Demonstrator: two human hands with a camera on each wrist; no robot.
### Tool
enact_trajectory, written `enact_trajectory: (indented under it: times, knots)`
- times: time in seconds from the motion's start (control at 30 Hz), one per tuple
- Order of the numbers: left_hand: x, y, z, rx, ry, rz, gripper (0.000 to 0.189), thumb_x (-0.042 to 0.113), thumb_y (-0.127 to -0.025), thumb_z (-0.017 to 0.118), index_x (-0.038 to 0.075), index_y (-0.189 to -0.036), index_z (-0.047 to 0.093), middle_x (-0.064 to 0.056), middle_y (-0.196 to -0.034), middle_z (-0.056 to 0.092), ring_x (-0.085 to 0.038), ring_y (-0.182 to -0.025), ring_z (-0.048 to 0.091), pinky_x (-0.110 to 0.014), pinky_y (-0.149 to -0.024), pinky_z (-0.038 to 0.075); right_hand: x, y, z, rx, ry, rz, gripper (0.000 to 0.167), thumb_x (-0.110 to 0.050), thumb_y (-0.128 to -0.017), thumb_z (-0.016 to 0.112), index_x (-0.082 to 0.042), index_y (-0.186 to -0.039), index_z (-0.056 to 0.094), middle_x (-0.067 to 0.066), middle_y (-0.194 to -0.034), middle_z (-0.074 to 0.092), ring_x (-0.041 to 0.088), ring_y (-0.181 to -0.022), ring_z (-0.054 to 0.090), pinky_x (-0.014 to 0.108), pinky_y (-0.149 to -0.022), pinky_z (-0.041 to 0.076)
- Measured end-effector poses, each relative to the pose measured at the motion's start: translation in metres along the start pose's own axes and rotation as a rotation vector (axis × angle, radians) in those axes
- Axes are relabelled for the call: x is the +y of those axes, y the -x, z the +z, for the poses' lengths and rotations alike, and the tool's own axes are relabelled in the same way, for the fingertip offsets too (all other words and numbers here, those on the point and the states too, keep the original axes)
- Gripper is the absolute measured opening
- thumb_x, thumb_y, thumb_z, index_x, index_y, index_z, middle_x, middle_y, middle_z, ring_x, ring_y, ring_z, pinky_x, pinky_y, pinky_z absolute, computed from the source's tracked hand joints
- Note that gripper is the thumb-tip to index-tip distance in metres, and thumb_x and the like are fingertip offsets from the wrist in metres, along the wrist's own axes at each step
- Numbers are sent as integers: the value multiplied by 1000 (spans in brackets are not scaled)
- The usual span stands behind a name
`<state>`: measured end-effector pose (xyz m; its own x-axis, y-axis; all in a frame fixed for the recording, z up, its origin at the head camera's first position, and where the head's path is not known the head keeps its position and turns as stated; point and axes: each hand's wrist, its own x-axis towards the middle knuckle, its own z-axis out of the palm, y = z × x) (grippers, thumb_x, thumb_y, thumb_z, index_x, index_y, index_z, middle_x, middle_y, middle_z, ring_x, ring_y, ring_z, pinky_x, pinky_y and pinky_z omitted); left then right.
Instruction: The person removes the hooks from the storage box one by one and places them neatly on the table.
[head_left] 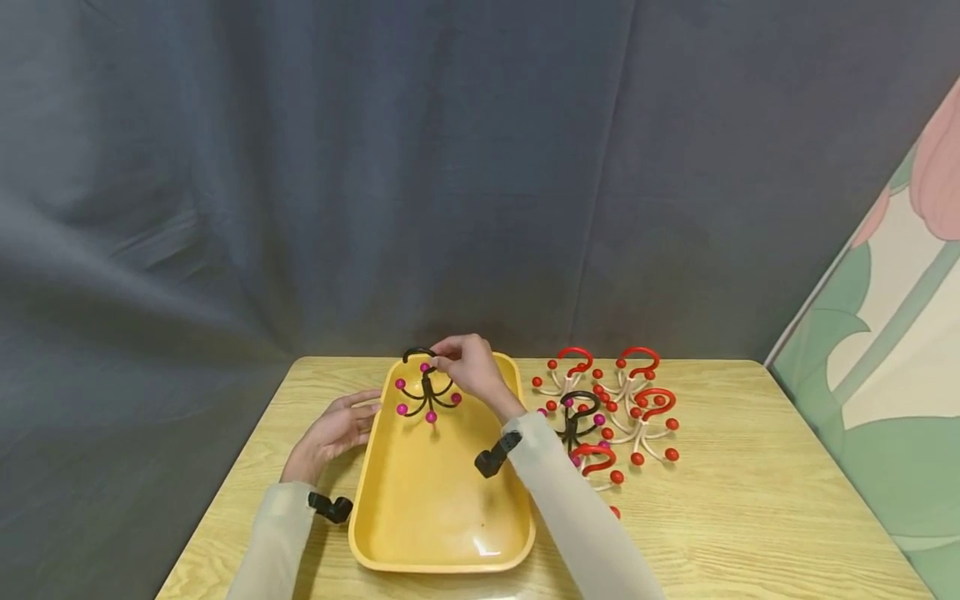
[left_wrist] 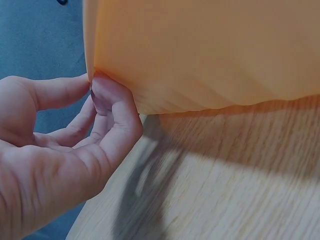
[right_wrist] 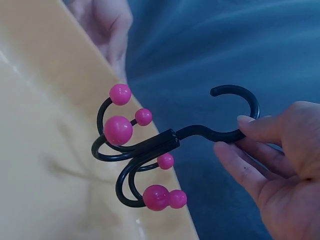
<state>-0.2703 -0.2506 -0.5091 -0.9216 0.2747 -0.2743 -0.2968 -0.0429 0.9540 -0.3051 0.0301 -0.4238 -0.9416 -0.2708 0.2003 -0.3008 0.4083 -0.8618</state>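
Note:
Over the far end of a yellow tray (head_left: 442, 508), my right hand (head_left: 472, 367) pinches the curved top of a black multi-arm hook hanger (right_wrist: 155, 143) between thumb and fingers. Its several curled arms end in pink balls, and they hang over the inside of the tray. At the tray's left side, my left hand (head_left: 337, 429) holds the rim. In the left wrist view, the thumb and curled forefinger of that hand (left_wrist: 65, 155) meet at the tray's edge.
Right of the tray, a second black hanger (head_left: 572, 429) with pink balls lies among several white hangers (head_left: 642, 429) with red hooks and red balls. All are on the wooden table (head_left: 750, 483). A dark curtain (head_left: 480, 167) stands behind, and a flower-patterned cloth (head_left: 885, 358) is at the right.

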Motion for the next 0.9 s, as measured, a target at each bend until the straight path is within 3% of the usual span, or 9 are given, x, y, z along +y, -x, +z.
enact_trajectory:
  times: [0.13, 0.37, 0.67, 0.9]
  knots:
    - [0, 1, -1, 9, -5, -6, 59, 14, -111, 53, 0, -163, 30, 1, -123, 74, -18, -111, 73, -37, -92, 63, -14, 7, -8, 15, -16, -10, 12, -14, -98, 75, -9, -107, 81, 7, -100, 80, 17, -83, 70, 27, -71, 58]
    - [0, 2, -2, 3, 9, 3, 59, 15, -110, 55, -1, -161, 31, -9, -131, 71, -19, -110, 72, -36, -89, 64, -38, 24, -30, 109, -14, -95, 13, -15, -96, 78, -8, -107, 82, 8, -99, 81, 18, -84, 74, 27, -70, 60]
    - [0, 1, -1, 1, 31, -1, 57, 14, -110, 54, 1, -161, 32, 1, -120, 75, -16, -108, 73, -37, -90, 64, -60, 54, -70, 184, -51, -140, 18, -13, -95, 78, -5, -111, 80, 11, -105, 81, 23, -92, 79, 36, -84, 65]
    - [1, 0, -2, -17, 22, 10, 59, 15, -110, 55, 1, -162, 30, 2, -120, 74, -15, -107, 73, -35, -88, 64, -74, 75, -99, 218, -112, -178, 18, -9, -93, 80, -3, -110, 80, 15, -104, 81, 29, -93, 80, 30, -81, 65]
